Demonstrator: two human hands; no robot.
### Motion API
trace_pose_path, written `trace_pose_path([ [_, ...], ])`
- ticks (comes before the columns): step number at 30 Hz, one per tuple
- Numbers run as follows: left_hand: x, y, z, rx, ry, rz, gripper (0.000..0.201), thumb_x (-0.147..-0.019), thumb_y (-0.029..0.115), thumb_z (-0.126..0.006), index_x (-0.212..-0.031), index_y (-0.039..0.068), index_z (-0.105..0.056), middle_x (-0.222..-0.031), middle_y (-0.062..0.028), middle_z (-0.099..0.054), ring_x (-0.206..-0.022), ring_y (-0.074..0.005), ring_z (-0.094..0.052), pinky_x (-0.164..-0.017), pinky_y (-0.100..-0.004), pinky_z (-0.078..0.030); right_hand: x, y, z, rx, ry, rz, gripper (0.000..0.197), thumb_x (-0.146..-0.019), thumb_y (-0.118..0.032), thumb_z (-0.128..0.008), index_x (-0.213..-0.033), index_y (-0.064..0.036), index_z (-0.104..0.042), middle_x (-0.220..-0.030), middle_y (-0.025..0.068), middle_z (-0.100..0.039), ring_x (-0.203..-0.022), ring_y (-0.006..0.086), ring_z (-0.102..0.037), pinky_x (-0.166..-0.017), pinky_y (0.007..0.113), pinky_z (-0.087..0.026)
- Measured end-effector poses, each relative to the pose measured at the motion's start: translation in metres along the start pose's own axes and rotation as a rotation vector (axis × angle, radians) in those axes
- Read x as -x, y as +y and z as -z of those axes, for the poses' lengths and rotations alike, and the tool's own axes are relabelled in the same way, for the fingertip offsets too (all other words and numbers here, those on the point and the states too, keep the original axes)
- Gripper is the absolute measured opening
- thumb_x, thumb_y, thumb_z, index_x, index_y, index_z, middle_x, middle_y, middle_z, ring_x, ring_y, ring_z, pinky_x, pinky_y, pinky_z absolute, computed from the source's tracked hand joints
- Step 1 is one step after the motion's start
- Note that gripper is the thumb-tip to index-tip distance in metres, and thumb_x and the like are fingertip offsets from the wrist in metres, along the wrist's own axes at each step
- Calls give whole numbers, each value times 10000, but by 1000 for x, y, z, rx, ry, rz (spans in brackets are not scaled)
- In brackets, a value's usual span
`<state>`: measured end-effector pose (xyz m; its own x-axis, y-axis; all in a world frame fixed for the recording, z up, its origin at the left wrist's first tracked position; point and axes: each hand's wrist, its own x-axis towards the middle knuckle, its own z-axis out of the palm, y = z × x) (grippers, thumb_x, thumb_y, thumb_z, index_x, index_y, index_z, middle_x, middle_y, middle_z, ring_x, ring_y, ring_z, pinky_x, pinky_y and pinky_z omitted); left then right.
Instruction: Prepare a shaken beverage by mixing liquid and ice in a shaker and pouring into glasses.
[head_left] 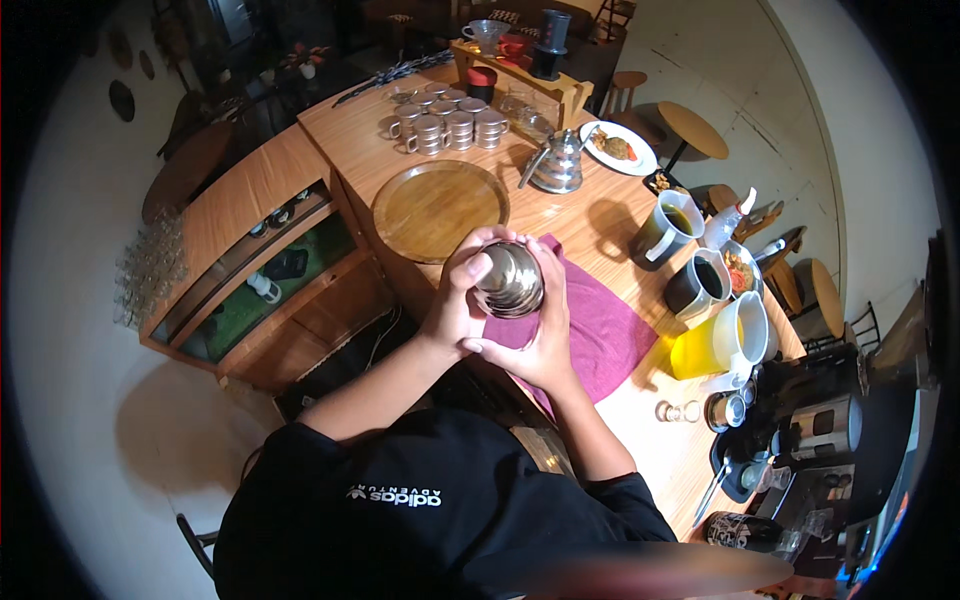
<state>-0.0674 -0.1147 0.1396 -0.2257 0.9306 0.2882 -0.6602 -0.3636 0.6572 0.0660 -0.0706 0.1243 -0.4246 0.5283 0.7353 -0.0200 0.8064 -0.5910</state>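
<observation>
Both my hands wrap around a shiny, rounded metal vessel [512, 281], held up over the table's near edge. Seen end on, it could be a cocktail shaker, but its full shape is hidden. My left hand [462, 290] grips its left side, with the thumb across the metal. On the other side, my right hand [548, 330] closes round it with fingers along the edge. Beneath them a maroon cloth [605, 325] lies spread on the wooden table. A round wooden tray [440, 208] sits just beyond my left hand.
Several stacked metal mugs [430, 130] stand at the back left, near a gooseneck kettle [558, 165] and a plate of food [632, 150]. Along the right are a jug of dark liquid [695, 285], a jug of yellow liquid [705, 350] and a greenish one [665, 230].
</observation>
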Motion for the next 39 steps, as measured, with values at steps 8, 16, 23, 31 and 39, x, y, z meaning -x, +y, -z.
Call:
trace_pose_path([
  [8,28,-37,57,-181,253,155,389,-1013,413,-617,-1264,116,-614,-1184,-26,-663,-1194,-160,-599,-1041,-356,-484,40,64,-30,-285,-111,-233,1003,-656,-195,-955,-1483,-5,-421,-1396,140,-541,-1295,253,-550,-1114,401,-428],
  [16,170,-41,251,-890,42,279,433,-1001,268,-684,-1361,114,-500,-1267,-103,-575,-1231,-205,-571,-1049,-383,-498,86,113,-54,-316,17,-323,990,-611,-219,-963,-1422,-12,-432,-1338,130,-511,-1259,259,-542,-1092,397,-442],
  [23,309,-63,366,-1112,-121,1107,681,-1069,603,-217,-1575,204,-438,-1580,-97,-469,-1452,-318,-405,-1260,-420,-148,90,124,-58,-330,107,-427,1025,-640,-196,-944,-1462,-11,-359,-1341,130,-490,-1263,250,-527,-1086,399,-439],
  [31,377,-69,395,-974,145,1032,528,-1080,481,-348,-1485,213,-555,-1545,-118,-492,-1425,-304,-438,-1238,-442,-247,86,118,-50,-286,61,-531,999,-651,-145,-931,-1457,-28,-353,-1293,102,-521,-1194,229,-547,-1047,388,-457],
  [39,446,-104,429,-1368,195,1124,373,-1056,340,-470,-1327,163,-654,-1389,-116,-597,-1314,-292,-531,-1159,-433,-375,85,126,-50,-315,-11,-596,855,-667,-128,-935,-1375,-29,-465,-1205,59,-611,-1046,165,-619,-979,355,-514],
])
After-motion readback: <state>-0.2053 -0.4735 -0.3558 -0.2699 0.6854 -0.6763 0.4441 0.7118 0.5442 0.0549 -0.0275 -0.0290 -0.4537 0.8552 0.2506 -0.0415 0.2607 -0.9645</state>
